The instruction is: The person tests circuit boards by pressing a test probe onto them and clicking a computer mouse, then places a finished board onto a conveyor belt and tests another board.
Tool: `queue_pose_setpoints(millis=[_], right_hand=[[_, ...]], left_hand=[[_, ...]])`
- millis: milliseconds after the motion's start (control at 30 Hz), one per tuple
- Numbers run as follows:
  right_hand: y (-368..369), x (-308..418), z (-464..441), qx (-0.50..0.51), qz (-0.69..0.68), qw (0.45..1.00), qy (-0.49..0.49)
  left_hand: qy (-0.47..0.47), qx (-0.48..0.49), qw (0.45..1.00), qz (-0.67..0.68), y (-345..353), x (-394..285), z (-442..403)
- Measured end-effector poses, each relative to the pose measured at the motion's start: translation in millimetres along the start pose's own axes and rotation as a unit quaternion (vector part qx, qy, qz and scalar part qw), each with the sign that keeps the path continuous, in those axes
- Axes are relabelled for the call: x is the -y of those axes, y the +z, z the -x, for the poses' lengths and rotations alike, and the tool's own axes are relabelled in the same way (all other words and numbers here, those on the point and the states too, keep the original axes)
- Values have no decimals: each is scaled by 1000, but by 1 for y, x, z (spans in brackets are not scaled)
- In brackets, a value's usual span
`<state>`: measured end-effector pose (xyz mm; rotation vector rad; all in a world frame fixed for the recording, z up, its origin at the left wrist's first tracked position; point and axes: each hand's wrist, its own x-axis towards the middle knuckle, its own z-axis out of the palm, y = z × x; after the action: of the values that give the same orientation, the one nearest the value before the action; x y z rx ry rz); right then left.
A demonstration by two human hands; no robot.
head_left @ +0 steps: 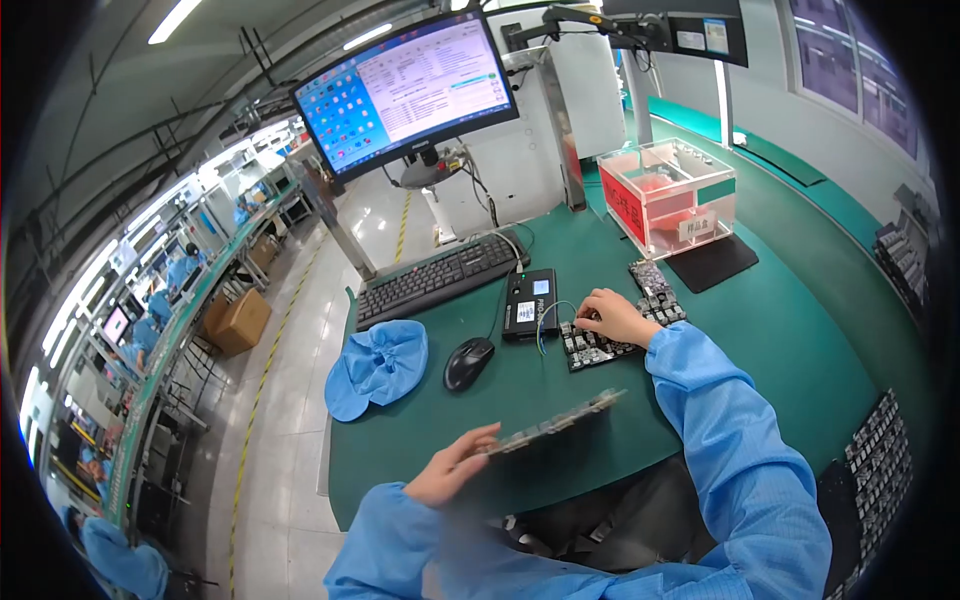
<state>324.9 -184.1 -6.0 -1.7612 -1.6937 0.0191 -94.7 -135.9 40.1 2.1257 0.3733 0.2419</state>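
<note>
My left hand (455,466) grips one end of a circuit board panel (552,424), tilted edge-on above the front of the green mat. Farther up, my right hand (614,316) is over another circuit board panel (592,350) that lies on the mat. Its thumb and fingers are pinched together at the board's left part; what they hold is too small to make out. Thin wires (545,325) run from a black device with a small screen (530,303) to near these fingertips. A further board panel (654,284) lies just beyond my right hand.
A monitor (405,85) stands behind a keyboard (445,278). A mouse (468,364) and blue cap (378,368) lie left on the green mat (790,350). A clear box (668,200) stands back right beside a black pad (712,263). More boards (880,465) are at far right.
</note>
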Motion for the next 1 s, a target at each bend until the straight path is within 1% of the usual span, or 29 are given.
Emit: queue_pose_setpoints(millis=[33,67,100,133,167,200,267,300,333,367,400,433,467,500,533,567,600,667,700,733,767,800,867,900,933,967,1000], right_hand=[[-1,1,0,4,-2,1000,5],[-1,1,-1,-2,-8,1000,8],[-1,0,-2,6,-4,1000,9],[-1,-1,-1,17,0,1000,13],[4,-5,-1,-1,5,1000,-1],[2,-4,-1,-3,2,1000,-3],[2,-3,0,-10,7,1000,-4],[4,-5,-1,-13,5,1000,-6],[5,-5,-1,-19,4,1000,-7],[4,-6,-1,-9,17,1000,-15],[11,-10,1,-12,14,1000,-3],[20,-21,-1,-50,4,999,-9],[24,-31,-2,-89,-5,996,-15],[26,-36,-1,-98,0,995,-1],[31,-38,1,-78,4,997,-5],[36,-37,4,-58,10,998,-8],[39,-32,7,-37,15,999,-9],[35,-26,4,-2,32,999,-9],[27,-21,-4,18,79,996,-30],[19,-19,-10,41,127,990,-47],[23,-23,-12,31,138,990,-23],[40,-33,-17,-1,116,993,-18],[74,-46,-27,-64,60,996,-23],[91,-51,-31,-96,29,994,-31],[108,-56,-34,-127,1,991,-43],[117,-55,-35,-156,-26,986,-56],[34,3,-10,-46,0,996,78]], left_hand=[[-52,31,992,107,-11,3,6],[-106,59,970,212,-18,5,9],[-111,63,970,207,-22,3,9],[-212,38,929,299,-23,0,9],[-312,10,867,388,-22,-2,12],[-325,12,862,389,-22,-7,12],[-292,42,832,469,-26,-20,7],[-224,133,789,556,-29,-8,4],[-236,135,785,556,-26,-13,2],[-206,125,764,599,-19,-22,-5],[-172,117,741,639,-14,-33,-15],[-173,92,779,595,-8,-51,-25],[-178,106,779,591,-1,-61,-40],[-169,120,777,595,5,-70,-55],[-161,136,774,597,12,-80,-71],[-169,134,807,549,22,-96,-89],[-174,154,806,544,34,-107,-108],[-178,186,784,564,59,-130,-152],[-187,223,756,587,75,-143,-174],[-189,252,753,578,93,-159,-199],[-196,239,792,526,110,-178,-222],[-201,222,829,472,130,-193,-245],[-208,271,808,480,177,-207,-290],[-200,348,697,595,200,-216,-313],[-202,239,831,460,232,-227,-325],[-195,233,826,475,259,-233,-340],[-183,241,808,505,287,-234,-358]])
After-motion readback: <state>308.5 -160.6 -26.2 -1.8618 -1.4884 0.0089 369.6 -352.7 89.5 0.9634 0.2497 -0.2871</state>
